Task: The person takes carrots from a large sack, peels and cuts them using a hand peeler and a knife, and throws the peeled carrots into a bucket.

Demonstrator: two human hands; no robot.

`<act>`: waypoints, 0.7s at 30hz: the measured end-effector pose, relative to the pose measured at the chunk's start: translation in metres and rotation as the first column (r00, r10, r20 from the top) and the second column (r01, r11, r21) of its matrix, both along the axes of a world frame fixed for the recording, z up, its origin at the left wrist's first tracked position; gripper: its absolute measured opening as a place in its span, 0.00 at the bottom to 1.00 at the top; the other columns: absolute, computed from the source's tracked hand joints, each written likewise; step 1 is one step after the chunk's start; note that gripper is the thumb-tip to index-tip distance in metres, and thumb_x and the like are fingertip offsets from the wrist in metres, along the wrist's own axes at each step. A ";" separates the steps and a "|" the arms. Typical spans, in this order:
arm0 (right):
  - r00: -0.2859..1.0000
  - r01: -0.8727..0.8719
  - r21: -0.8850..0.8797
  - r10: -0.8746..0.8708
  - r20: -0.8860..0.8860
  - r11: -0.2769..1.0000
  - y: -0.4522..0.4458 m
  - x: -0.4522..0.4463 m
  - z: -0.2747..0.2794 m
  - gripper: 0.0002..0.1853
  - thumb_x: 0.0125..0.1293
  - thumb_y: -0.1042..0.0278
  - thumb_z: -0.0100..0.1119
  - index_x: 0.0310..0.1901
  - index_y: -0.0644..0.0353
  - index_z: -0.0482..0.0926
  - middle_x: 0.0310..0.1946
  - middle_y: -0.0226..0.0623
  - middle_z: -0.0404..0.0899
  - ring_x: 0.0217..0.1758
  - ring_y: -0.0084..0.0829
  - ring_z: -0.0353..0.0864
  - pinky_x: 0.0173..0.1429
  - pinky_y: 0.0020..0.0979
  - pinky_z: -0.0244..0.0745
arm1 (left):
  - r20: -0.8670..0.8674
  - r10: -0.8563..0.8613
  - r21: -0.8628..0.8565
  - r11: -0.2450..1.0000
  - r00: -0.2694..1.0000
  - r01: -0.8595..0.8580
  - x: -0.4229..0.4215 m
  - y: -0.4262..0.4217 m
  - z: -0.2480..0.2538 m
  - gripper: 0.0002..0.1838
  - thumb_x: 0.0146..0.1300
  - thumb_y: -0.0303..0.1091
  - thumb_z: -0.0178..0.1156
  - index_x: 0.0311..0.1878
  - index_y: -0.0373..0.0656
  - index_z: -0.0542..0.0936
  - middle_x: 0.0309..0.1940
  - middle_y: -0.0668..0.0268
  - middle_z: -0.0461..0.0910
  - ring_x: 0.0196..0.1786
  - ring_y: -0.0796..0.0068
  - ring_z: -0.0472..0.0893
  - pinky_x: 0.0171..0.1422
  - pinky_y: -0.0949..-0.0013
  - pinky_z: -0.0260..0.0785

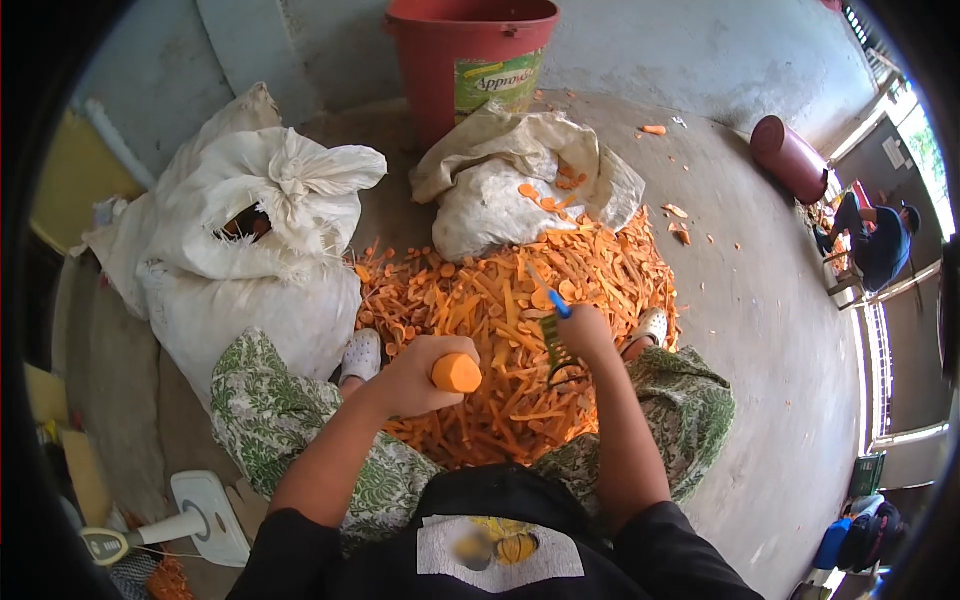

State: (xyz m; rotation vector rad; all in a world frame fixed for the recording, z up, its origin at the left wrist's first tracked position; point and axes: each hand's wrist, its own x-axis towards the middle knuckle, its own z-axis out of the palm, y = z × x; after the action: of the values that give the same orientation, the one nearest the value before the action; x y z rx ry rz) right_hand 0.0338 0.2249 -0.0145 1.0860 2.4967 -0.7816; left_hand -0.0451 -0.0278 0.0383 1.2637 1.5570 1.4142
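My left hand (421, 377) is wrapped round a peeled orange carrot (457, 373), its blunt cut end facing up towards me. In my right hand (586, 331) is a knife with a blue handle (559, 304), its thin blade pointing up and left over the pile. A green slatted object (556, 343) shows just beneath that hand; I cannot tell whether the hand also holds it. Below both hands, between my feet, spreads a big heap of carrot peels and cut ends (505, 325).
Tied white sacks (265, 270) stand at left. A crumpled sack (490, 205) lies behind the heap, before a red bin (430, 75). A maroon barrel (787, 155) lies at right, near a seated person (884, 248). A white scale (212, 515) is lower left.
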 end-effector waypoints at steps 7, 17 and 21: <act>0.994 -0.108 0.182 0.109 0.001 0.977 0.000 0.036 0.068 0.12 0.56 0.64 0.50 0.31 0.65 0.77 0.24 0.50 0.77 0.30 0.47 0.77 0.38 0.41 0.71 | -0.179 0.032 -0.326 0.941 0.983 -0.090 0.002 0.003 -0.003 0.17 0.48 0.35 0.64 0.40 0.41 0.72 0.32 0.61 0.75 0.36 0.64 0.77 0.41 0.66 0.66; 0.976 0.039 0.218 0.009 -0.216 0.975 0.015 0.067 0.034 0.17 0.59 0.57 0.52 0.26 0.67 0.72 0.13 0.39 0.69 0.18 0.32 0.70 0.28 0.35 0.64 | -0.286 -0.825 -0.904 0.401 0.488 0.147 -0.019 -0.004 -0.026 0.21 0.46 0.46 0.63 0.43 0.51 0.75 0.34 0.64 0.78 0.40 0.63 0.78 0.41 0.60 0.70; 0.983 0.049 0.000 -0.048 -0.179 0.999 0.016 0.050 0.029 0.14 0.58 0.60 0.50 0.30 0.64 0.77 0.20 0.49 0.75 0.28 0.47 0.77 0.35 0.42 0.70 | -0.500 -0.777 -0.860 0.496 0.382 -0.118 -0.128 0.031 0.015 0.20 0.39 0.43 0.65 0.40 0.52 0.78 0.33 0.65 0.78 0.41 0.62 0.77 0.44 0.59 0.70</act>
State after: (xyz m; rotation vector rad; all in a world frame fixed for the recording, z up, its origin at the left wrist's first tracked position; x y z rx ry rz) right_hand 0.0838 0.2411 0.0147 1.1283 2.6283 -0.9254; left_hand -0.1733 0.0033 0.0533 1.6225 1.9239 -0.5570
